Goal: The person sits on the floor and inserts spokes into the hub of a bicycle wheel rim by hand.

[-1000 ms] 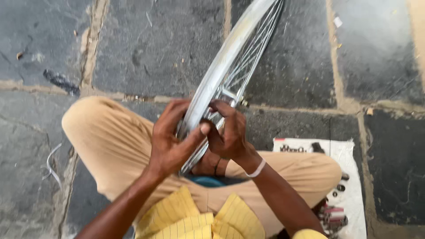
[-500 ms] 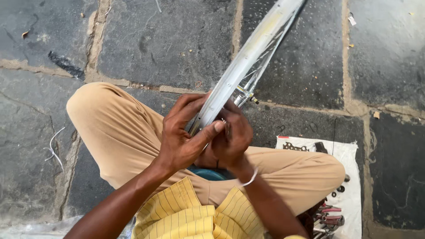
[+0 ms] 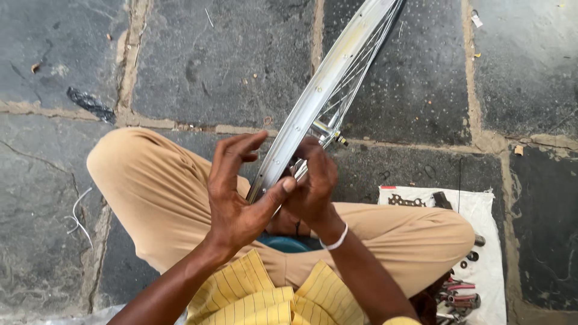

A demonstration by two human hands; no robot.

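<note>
Head view. A stone floor (image 3: 229, 66) of large dark slabs with pale joints is seen from above; bare slabs lie open to the left and above the knees, and a dark scrap (image 3: 90, 104) and a white wire (image 3: 78, 210) are noted at the left. At the lower right the room is taken up by a white sheet (image 3: 487, 216), on which small metal parts (image 3: 469, 260) and red-handled tools (image 3: 457, 298) are laid; its far edge is cut off by the frame. Crossed legs in tan trousers (image 3: 150, 192) fill the middle, with a yellow striped shirt (image 3: 265, 298) at the bottom edge. A wheel rim (image 3: 319, 96), silver and spoked, is stood on edge and tilted, running from the lap up to the top right, where it is cut off by the frame; its hub axle (image 3: 334, 137) shows just right of the rim. The left hand (image 3: 238, 192) is set against the rim's near side: the thumb is pressed on the rim's lower part, the fingers are half open and curled above it, so the rim is steadied rather than fully clasped. The right hand (image 3: 310, 186), a white band (image 3: 334, 241) at its wrist, is closed among the spokes just behind the rim; what is pinched in it cannot be told.
</note>
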